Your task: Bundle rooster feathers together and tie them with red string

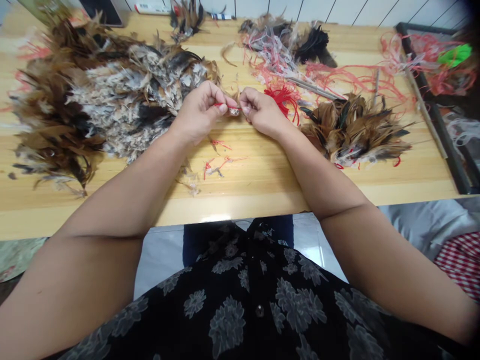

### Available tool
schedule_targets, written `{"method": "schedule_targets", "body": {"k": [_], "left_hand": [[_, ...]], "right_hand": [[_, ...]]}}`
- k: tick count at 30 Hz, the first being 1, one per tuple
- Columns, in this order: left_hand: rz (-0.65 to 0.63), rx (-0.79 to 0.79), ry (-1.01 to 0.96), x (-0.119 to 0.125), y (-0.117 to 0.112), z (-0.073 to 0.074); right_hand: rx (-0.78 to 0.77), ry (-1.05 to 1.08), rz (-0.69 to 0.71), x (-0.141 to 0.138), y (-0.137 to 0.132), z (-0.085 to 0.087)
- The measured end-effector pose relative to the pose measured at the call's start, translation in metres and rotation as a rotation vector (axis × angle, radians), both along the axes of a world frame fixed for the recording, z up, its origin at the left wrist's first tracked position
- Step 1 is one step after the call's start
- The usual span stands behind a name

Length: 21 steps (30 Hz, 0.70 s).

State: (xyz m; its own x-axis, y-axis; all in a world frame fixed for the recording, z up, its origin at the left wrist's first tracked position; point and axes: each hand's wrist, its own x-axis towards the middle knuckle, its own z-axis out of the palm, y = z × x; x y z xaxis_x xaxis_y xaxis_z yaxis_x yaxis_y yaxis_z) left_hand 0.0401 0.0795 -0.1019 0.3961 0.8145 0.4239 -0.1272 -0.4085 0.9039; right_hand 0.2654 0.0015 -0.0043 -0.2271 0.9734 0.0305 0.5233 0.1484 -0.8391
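Note:
Above the table's middle, my left hand [202,111] is closed, its thumb and index finger pinching a small feather bundle [234,112] with whitish ends. A red string [224,105] runs across the bundle towards my right hand [259,111]. The right fingers are closed in a pinch at the string's end; their tips are partly hidden. Left of my hands lies a big pile of brown and grey-white feathers [123,95]. Just beyond my right wrist is a bunch of red strings [282,100]. A brown feather pile [354,127] lies beside my right forearm.
Scraps of red string [221,164] lie on the wooden table [240,187] nearer me. Pink and white plastic strands [270,45] and dark feathers [313,44] lie at the back. A dark-framed tray [412,80] with strands stands at right. A marker [152,9] lies by the wall.

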Motion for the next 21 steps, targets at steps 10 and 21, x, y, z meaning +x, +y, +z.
{"method": "schedule_targets", "body": {"k": [10,21], "left_hand": [[0.055,0.051,0.019,-0.004,-0.006,0.011],[0.037,-0.031,-0.064,0.004,-0.003,0.001]], "right_hand": [[0.057,0.000,-0.049,-0.002,0.001,-0.001],[0.243,-0.255,0.065,0.005,0.004,-0.007]]}}
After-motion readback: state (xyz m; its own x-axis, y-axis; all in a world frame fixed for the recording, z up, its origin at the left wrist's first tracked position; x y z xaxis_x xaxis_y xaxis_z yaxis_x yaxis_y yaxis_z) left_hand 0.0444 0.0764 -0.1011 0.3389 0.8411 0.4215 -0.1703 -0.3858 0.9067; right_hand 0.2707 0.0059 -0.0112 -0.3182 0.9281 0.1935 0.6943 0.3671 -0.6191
